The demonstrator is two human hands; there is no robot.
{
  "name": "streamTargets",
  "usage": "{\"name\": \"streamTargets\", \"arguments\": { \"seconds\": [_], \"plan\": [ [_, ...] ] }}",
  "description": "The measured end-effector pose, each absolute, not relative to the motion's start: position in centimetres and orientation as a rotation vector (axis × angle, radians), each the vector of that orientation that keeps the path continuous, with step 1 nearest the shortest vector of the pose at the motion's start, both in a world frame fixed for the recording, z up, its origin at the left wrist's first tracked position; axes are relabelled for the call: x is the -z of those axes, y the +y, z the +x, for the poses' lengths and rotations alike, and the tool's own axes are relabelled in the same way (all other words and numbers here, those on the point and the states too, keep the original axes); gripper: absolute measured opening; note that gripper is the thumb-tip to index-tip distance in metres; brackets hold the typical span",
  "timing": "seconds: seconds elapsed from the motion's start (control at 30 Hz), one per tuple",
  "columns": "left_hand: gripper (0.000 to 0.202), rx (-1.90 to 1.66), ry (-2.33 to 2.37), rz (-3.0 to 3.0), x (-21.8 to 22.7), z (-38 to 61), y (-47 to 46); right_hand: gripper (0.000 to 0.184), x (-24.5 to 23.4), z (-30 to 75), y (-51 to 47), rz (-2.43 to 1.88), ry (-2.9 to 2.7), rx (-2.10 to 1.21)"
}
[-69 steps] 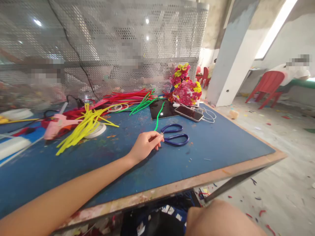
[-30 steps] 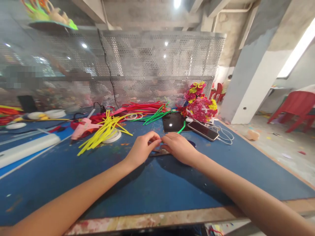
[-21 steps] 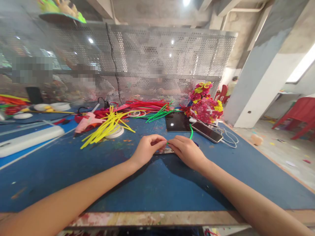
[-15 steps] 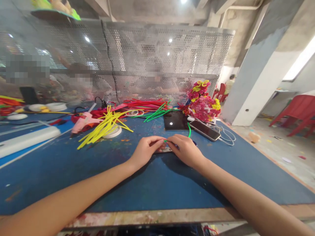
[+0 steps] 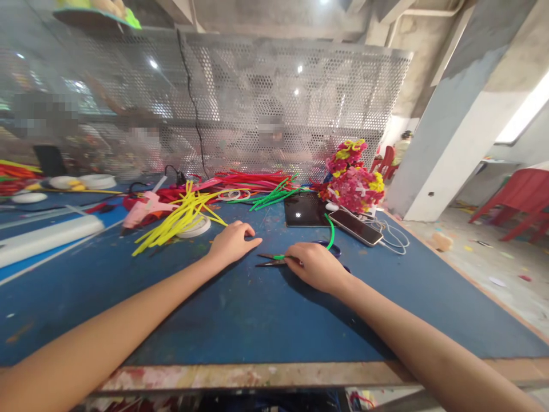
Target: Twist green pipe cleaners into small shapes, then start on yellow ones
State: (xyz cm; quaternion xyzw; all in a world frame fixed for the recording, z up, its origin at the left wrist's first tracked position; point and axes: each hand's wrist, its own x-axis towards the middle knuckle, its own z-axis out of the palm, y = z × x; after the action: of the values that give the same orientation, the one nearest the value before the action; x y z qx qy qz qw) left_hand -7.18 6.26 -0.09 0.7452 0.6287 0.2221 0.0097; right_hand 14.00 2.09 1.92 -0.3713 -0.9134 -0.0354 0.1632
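My left hand (image 5: 234, 241) is a little above the table, thumb and fingers apart with nothing between them. It is nearest to a bunch of yellow pipe cleaners (image 5: 175, 222). In the middle, my right hand (image 5: 315, 266) pinches a green pipe cleaner (image 5: 331, 232). One short end of it pokes out left of the fingertips, and the longer part curves up behind the hand. Scissors (image 5: 269, 264) with dark blue handles lie under my right hand, their blades pointing left and slightly apart; the hand hides their middle.
Behind my hands are a black tablet (image 5: 304, 209), a phone (image 5: 357, 227) with a white cable, and a pink-and-yellow flower piece (image 5: 354, 186). Red pipe cleaners (image 5: 257, 182) and green ones lie along a perforated metal screen (image 5: 240, 103). A pink glue gun (image 5: 148, 210) sits at left.
My left hand has let go of the green pipe cleaner and moved left, its fingers opening. My right hand still holds the pipe cleaner, slightly lower. The scissors blades are now uncovered.
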Motion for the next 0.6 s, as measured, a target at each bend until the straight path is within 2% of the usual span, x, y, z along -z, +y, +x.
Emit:
{"name": "streamTargets", "arguments": {
  "seconds": [0.13,0.23,0.37,0.6],
  "plan": [
    [0.026,-0.594,2.021,2.329,0.4,-7.3,6.6,0.012,-1.7,14.1,2.4,-1.0,-2.59,-0.082],
    [0.031,-0.556,2.08,2.317,0.3,-7.1,6.9,0.013,-1.7,14.1,2.4,-0.996,-2.543,-0.185],
    [0.039,-0.484,2.152,2.321,-0.1,-6.0,8.2,0.013,-1.6,13.9,2.5,-1.01,-2.541,-0.19],
    [0.03,-0.161,2.192,2.17,-2.2,-3.1,11.9,0.013,-1.6,14.1,2.4,-1.013,-2.568,-0.182]
  ]
}}
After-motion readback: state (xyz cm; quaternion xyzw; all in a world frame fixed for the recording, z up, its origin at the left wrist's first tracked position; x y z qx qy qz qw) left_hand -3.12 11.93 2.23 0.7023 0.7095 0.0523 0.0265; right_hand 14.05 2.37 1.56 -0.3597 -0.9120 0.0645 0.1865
